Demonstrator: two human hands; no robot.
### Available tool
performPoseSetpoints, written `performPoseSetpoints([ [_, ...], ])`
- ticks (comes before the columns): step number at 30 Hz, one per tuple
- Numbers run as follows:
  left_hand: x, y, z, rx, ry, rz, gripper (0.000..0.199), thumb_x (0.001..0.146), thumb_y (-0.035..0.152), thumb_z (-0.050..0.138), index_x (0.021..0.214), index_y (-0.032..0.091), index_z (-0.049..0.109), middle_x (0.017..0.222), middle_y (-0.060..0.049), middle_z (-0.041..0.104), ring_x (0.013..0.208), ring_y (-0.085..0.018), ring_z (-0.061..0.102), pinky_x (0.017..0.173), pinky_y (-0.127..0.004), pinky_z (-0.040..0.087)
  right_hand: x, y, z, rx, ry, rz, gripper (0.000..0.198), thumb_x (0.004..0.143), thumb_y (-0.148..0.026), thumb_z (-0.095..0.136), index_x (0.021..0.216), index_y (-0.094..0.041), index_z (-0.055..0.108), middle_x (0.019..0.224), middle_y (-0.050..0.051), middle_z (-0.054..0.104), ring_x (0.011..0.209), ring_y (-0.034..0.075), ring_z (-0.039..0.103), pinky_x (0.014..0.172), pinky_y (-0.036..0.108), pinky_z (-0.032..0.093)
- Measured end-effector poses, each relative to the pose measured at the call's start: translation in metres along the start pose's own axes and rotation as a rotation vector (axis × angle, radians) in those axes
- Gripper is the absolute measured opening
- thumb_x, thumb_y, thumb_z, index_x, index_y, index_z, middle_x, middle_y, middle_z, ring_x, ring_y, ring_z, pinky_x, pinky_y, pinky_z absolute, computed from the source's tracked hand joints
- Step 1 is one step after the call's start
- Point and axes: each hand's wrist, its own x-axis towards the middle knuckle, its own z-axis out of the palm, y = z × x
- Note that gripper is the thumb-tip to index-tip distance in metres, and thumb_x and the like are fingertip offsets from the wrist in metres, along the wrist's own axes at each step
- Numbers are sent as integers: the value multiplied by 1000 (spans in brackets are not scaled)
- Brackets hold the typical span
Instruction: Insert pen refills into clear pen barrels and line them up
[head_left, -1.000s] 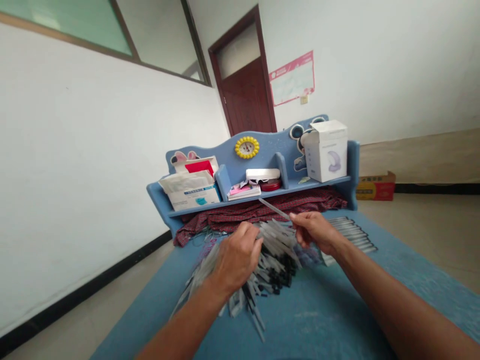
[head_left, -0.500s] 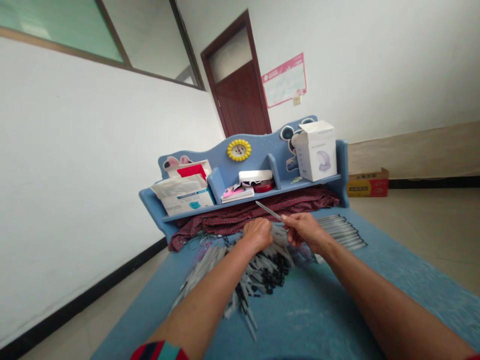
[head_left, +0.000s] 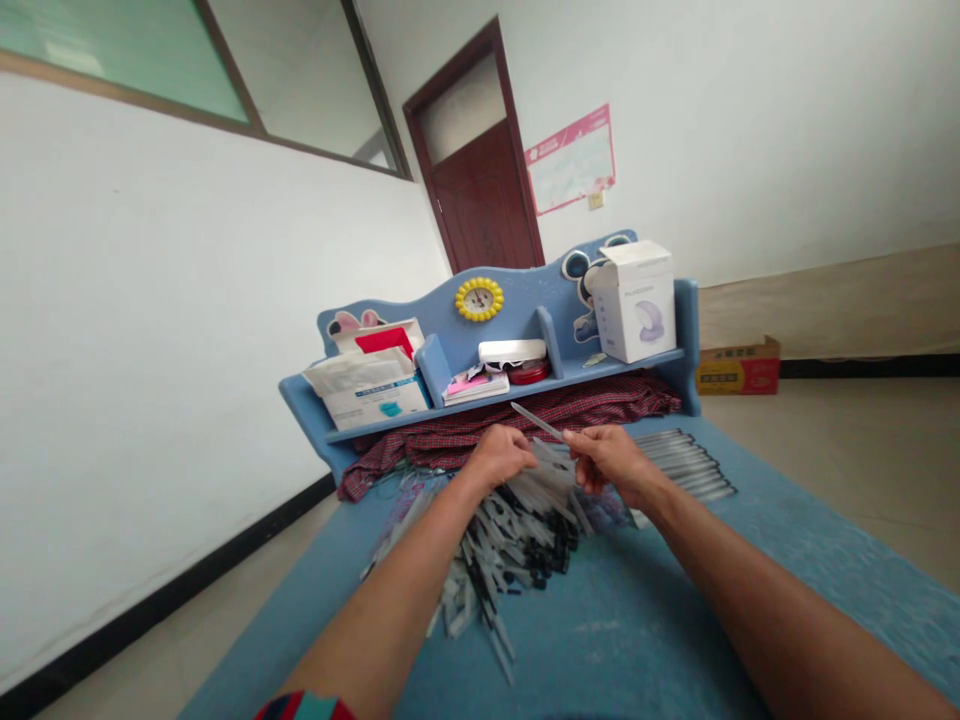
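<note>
My right hand (head_left: 606, 458) is closed on a thin, pale translucent stick (head_left: 535, 421), which points up and to the left from the fingertips. My left hand (head_left: 501, 456) hangs over the far side of a loose pile of grey translucent sticks with black ends (head_left: 517, 540). Its fingers are bent and drawn together by the sticks; whatever lies between the fingertips is too small to make out. Beyond my right wrist, several similar sticks (head_left: 690, 465) lie side by side in a neat row on the blue table (head_left: 622, 630).
A blue shelf (head_left: 480, 398) stands at the table's back, holding a white box (head_left: 636, 305), an opened carton (head_left: 375, 395) and a red round tin (head_left: 529, 373). Checked cloth (head_left: 450, 440) is bunched below it. A cardboard box (head_left: 739, 367) sits on the floor to the right.
My left hand has shifted a little left and away over the pile, its fist loosening into bent fingers. My right hand and its stick have stayed nearly in place.
</note>
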Motion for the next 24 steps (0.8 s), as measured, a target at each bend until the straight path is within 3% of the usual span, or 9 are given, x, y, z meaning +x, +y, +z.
performPoseSetpoints([
  [6, -22, -35, -36, -707, 31, -76, 22, 66, 25, 64, 85, 15, 61, 71, -3, 64, 57, -10, 58, 39, -15, 31, -3, 4, 4, 22, -116, -29, 38, 74, -51, 62, 61, -18, 48, 38, -2, 57, 27, 9, 48, 28, 17, 30],
  [11, -42, -60, -54, -1120, 93, -81, 12, 70, 19, 62, 81, 14, 59, 74, -4, 65, 59, -7, 58, 37, -10, 29, -10, 10, 12, 20, -241, -64, 40, 71, -53, 64, 60, -18, 48, 37, -2, 57, 28, 9, 47, 31, 17, 31],
  [17, -55, -66, -57, -1405, 104, -80, 6, 75, 13, 60, 80, 13, 59, 68, -3, 63, 56, -8, 59, 34, -10, 31, -18, 13, 22, -37, -350, -89, 39, 73, -49, 64, 56, -18, 47, 39, -2, 58, 30, 9, 48, 33, 18, 31],
  [24, -62, -62, -54, -1529, 92, -98, 3, 76, 11, 58, 78, 12, 60, 70, -4, 64, 56, -9, 61, 31, -9, 33, -21, 15, 30, -45, -333, -73, 38, 73, -47, 64, 56, -18, 47, 39, -2, 58, 30, 9, 48, 33, 18, 31],
])
